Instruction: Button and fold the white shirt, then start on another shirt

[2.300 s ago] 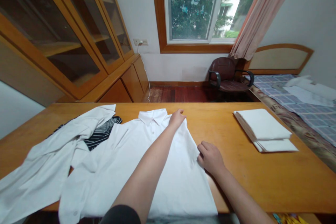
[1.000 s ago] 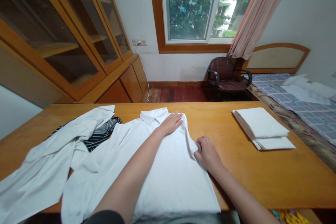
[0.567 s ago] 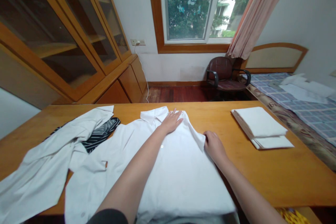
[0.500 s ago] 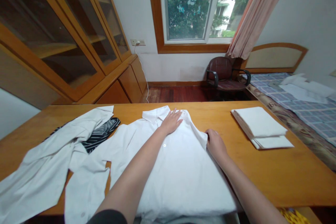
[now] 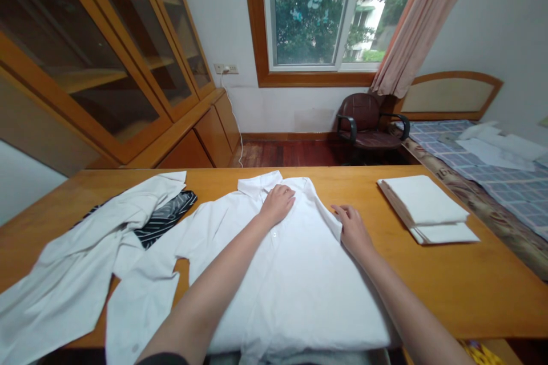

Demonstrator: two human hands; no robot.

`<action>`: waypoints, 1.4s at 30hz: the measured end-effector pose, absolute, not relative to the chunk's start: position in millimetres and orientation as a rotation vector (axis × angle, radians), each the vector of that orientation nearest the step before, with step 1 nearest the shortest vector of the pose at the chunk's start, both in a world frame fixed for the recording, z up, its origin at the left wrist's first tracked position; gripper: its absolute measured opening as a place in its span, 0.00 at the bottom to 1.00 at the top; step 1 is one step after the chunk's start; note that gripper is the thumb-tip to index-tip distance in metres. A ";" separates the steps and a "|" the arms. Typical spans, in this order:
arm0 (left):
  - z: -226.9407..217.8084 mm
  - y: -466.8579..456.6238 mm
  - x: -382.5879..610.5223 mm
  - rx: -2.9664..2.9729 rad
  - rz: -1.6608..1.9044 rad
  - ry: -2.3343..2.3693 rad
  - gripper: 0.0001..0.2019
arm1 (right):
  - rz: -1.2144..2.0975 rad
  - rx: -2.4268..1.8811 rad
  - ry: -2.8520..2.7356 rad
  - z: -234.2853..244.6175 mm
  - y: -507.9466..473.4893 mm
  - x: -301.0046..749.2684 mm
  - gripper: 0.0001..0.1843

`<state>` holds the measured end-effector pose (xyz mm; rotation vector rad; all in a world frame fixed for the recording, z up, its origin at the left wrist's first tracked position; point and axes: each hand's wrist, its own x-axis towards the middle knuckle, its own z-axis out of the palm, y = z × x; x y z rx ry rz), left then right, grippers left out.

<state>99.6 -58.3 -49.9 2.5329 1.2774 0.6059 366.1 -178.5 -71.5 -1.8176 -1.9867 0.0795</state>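
Note:
A white button-front shirt (image 5: 299, 285) lies spread over the table, collar at the far end, with one long sleeve stretched out to the left. My left hand (image 5: 277, 204) is on its chest just below the collar, fingers bent and gathered on the cloth by the button placket. At the shirt's right edge is my right hand (image 5: 353, 229), its fingers apart and partly extended over the tabletop beside the folded-in side. The right sleeve is out of sight.
Another white garment (image 5: 85, 256) lies at the left over a black striped cloth (image 5: 171, 214). Folded white clothing (image 5: 428, 202) sits at the right on the wooden table (image 5: 462, 291). Beyond are a chair (image 5: 363, 120), a bed (image 5: 479, 159) and a glass-door cabinet (image 5: 128, 68).
My left hand's fingers have gone from flat and spread to bent on the cloth. The shirt's upper part has shifted slightly right. My right hand's fingers have loosened from the edge.

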 end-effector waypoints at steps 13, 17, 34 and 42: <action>-59.5 -100.6 58.1 2.711 0.282 1.429 0.24 | -0.009 -2.012 -2.005 -66.3 -154.8 369.2 0.26; -65.2 -84.0 52.5 2.742 0.262 1.418 0.25 | -0.043 -2.016 -1.958 -66.4 -144.5 366.8 0.24; -58.6 -52.3 41.7 2.667 0.556 1.320 0.18 | 0.420 -1.699 -1.958 -62.2 -166.1 348.4 0.13; -28.6 -142.7 31.0 2.369 0.444 1.436 0.07 | -0.062 -1.662 -2.255 -67.5 -174.1 352.0 0.11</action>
